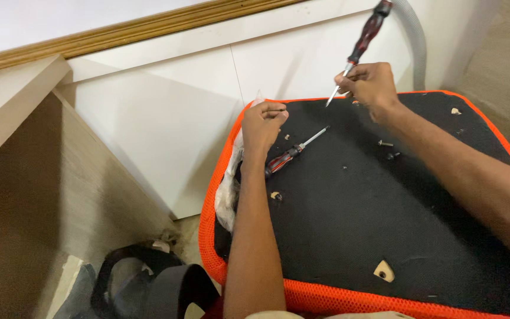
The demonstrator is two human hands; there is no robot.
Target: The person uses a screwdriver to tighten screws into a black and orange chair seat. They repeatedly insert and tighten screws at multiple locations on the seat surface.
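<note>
A black pad with an orange mesh rim (249, 282) lies in front of me. My right hand (370, 84) holds a red-and-black screwdriver (363, 39) by its shaft near the tip, handle pointing up and away. My left hand (264, 123) is closed into a fist at the pad's far left corner; I cannot tell whether it pinches something small. A second red-and-black screwdriver (293, 152) lies on the pad just right of my left wrist. Loose screws (386, 143) lie near my right forearm.
White cabinet panels (208, 77) with a gold trim strip (119, 29) stand behind the pad. A grey hose (417, 44) runs up at the back right. White plastic wrap (228, 189) hangs at the pad's left edge. A dark bag (149, 286) sits on the floor at lower left.
</note>
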